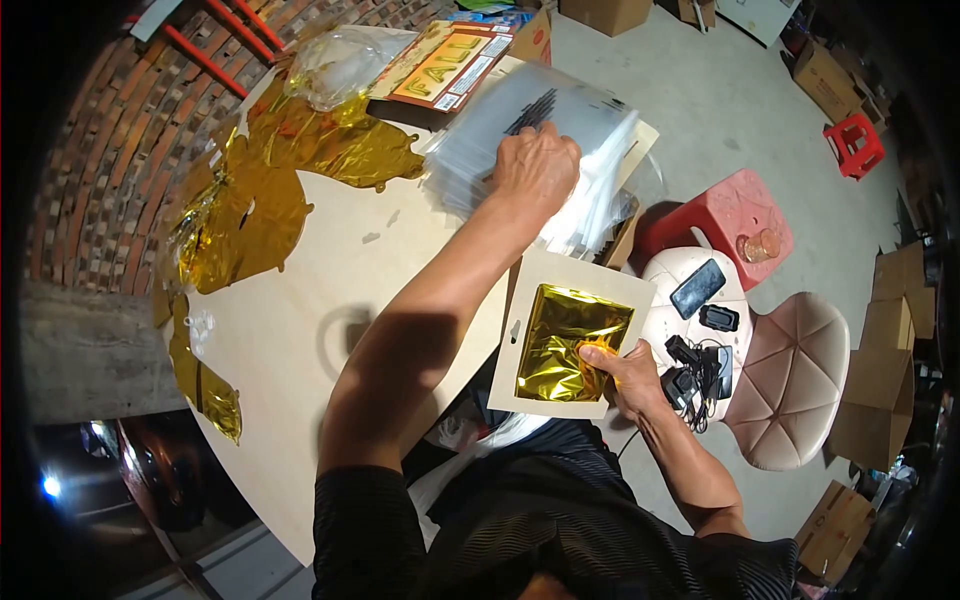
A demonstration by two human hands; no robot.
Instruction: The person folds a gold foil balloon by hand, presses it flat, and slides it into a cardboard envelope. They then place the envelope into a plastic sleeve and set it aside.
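My left hand [538,172] reaches across the table to a stack of clear plastic bags [585,115]. Its fingers are curled and closed on the top bag, the fingertips partly hidden. Dark print shows on the bags. Held in front of my body, over the table's edge, is a flat pale card package [512,345] with a hang hole and a window of folded gold foil [555,340]. My right hand [625,378] grips its right side, thumb on the front and the other fingers hidden behind. Something orange shows beside the thumb.
Gold foil balloons [250,215] lie along the far left of the pale table [330,240]. A box marked "FALL" [450,70] stands behind the bags. To the right are a chair [790,385] with phones and cables, a red stool [725,220] and cardboard boxes [885,350].
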